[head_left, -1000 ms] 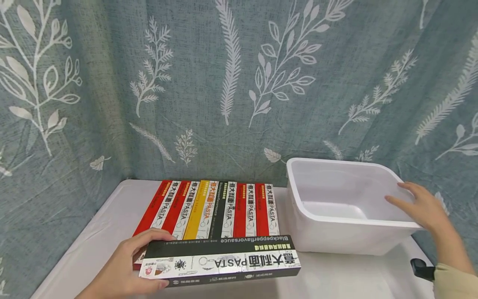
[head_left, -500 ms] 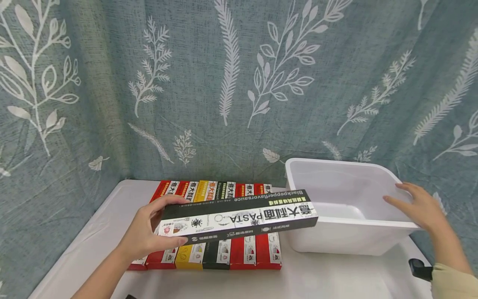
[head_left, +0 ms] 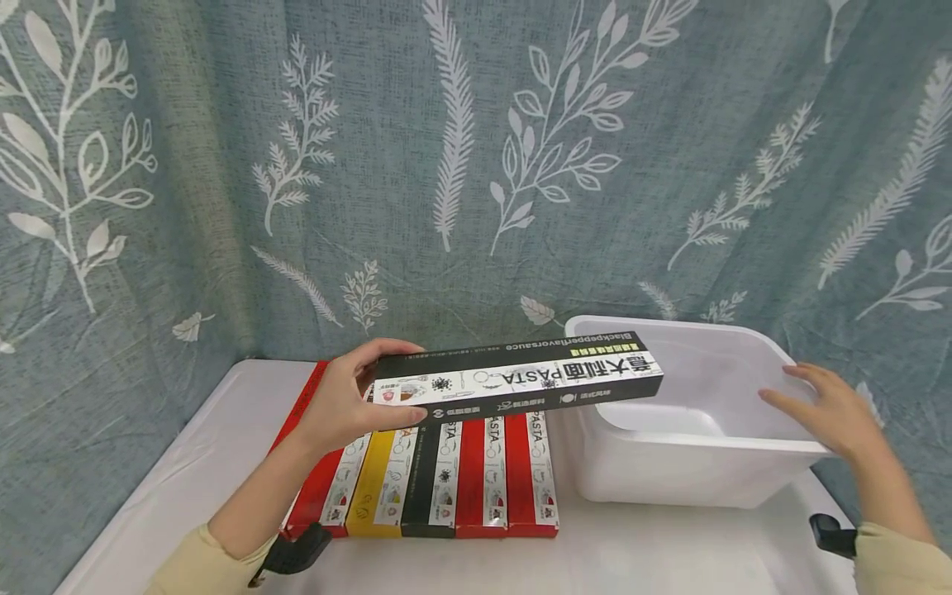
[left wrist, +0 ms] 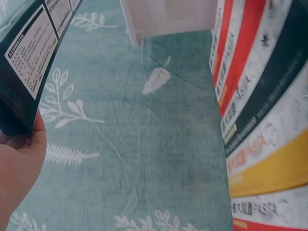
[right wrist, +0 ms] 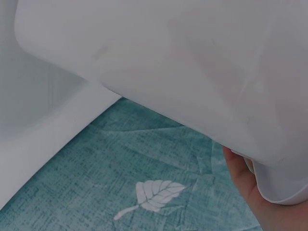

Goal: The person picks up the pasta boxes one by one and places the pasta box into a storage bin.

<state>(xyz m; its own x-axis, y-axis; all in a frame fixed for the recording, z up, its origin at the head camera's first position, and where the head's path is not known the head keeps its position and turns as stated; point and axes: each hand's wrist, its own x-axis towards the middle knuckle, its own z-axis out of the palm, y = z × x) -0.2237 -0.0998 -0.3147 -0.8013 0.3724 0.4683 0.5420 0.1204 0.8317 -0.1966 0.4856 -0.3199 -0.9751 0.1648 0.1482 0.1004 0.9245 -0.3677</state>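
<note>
My left hand (head_left: 357,401) grips the left end of a black and white pasta box (head_left: 513,378), thumb along its near side and fingers behind. The box is held in the air, printed face up, its right end over the left part of a white plastic bin (head_left: 699,471). The left wrist view shows the underside of this pasta box (left wrist: 36,53), dark with white label panels. At the bin's right rim my right hand (head_left: 836,413) holds on, fingers and thumb over the edge. In the right wrist view, part of the right hand (right wrist: 245,180) is hidden behind the bin wall.
Several pasta boxes stand in a row left of the bin, among them a yellow box (head_left: 372,479), a black box (head_left: 431,475) and a red box (head_left: 531,479). They lie on a white table (head_left: 201,446). A patterned teal curtain (head_left: 409,207) hangs behind.
My left hand has lifted the black pasta box from near the front of the row and carried it up and right, to the bin's left rim. The right hand stays on the bin.
</note>
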